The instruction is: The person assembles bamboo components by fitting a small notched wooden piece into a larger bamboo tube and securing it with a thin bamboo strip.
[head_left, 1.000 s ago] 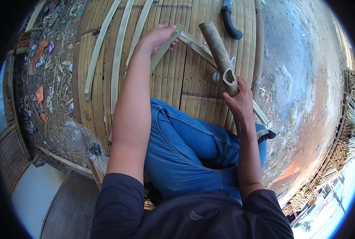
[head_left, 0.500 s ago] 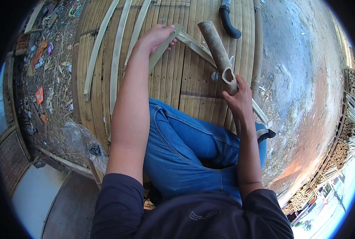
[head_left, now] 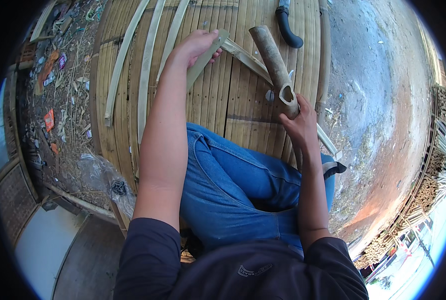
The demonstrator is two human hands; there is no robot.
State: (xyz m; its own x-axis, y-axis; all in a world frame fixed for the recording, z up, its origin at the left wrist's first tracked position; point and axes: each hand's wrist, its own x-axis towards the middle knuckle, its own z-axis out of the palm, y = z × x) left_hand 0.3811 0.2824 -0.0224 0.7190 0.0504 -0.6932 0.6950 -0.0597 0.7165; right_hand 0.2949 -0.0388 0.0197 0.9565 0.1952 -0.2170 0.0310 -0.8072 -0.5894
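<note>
My left hand (head_left: 199, 46) is closed at the far middle, thumb on top, around a flat olive strip (head_left: 203, 65) that looks like split bamboo. Beside it begins a paler bamboo strip (head_left: 248, 61), which slants to the right and passes beneath a bamboo tube (head_left: 273, 57). Whether the two strips are joined, I cannot tell. The tube has an oval hole cut near its near end. My right hand (head_left: 300, 122) grips that end, just below the hole. Past my right wrist, the pale strip's other end (head_left: 328, 142) shows above my knee.
Several long bamboo strips (head_left: 145, 75) lie on the slatted bamboo platform (head_left: 208, 107) at left. A black curved handle (head_left: 288, 30) rests at the far right. Litter (head_left: 49, 120) and a clear plastic bag (head_left: 100, 172) are off the left edge; stacked bamboo (head_left: 425, 192) stands far right.
</note>
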